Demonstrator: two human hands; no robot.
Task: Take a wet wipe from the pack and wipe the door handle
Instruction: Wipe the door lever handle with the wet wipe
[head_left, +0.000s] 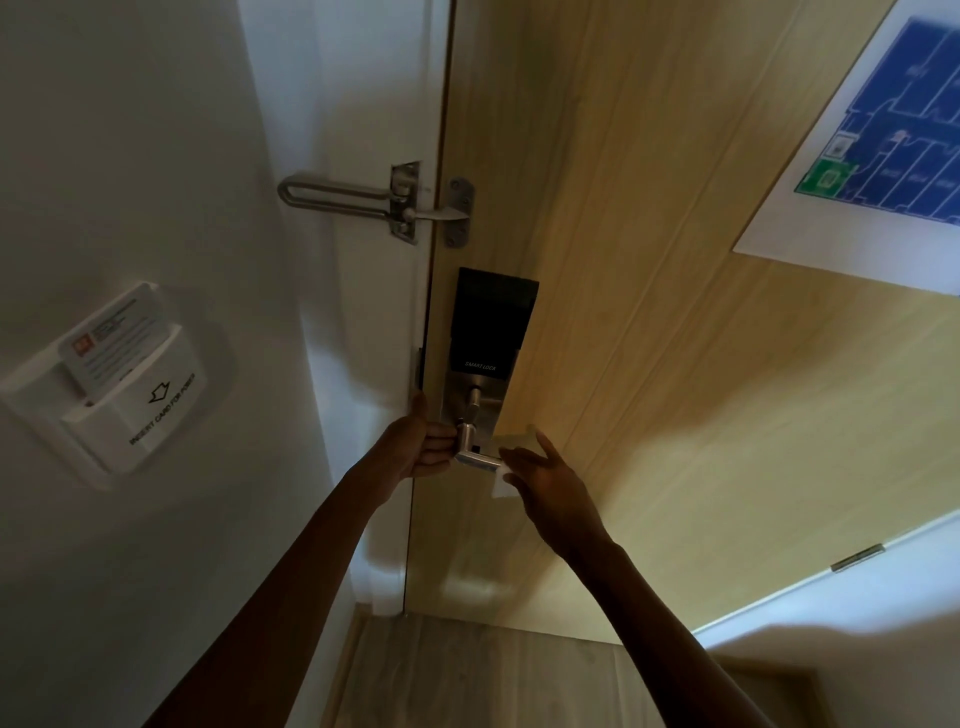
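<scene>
At the door handle (475, 460) — left hand (423, 447) (seemingly) gripping it, right hand (545, 480) pinching wet wipe (503, 486).

1. A pale wooden door (675, 312) fills the middle and right of the scene, with a white wall (130, 156) to its left.
2. A white card holder (119, 395) on the left wall carries a card (111, 338).
3. A metal swing guard latch (374, 200) spans frame and door.
4. A blue floor plan sheet (883, 140) hangs at the upper right.
5. Light wood floor (467, 675) lies near; the lighting is dim.
</scene>
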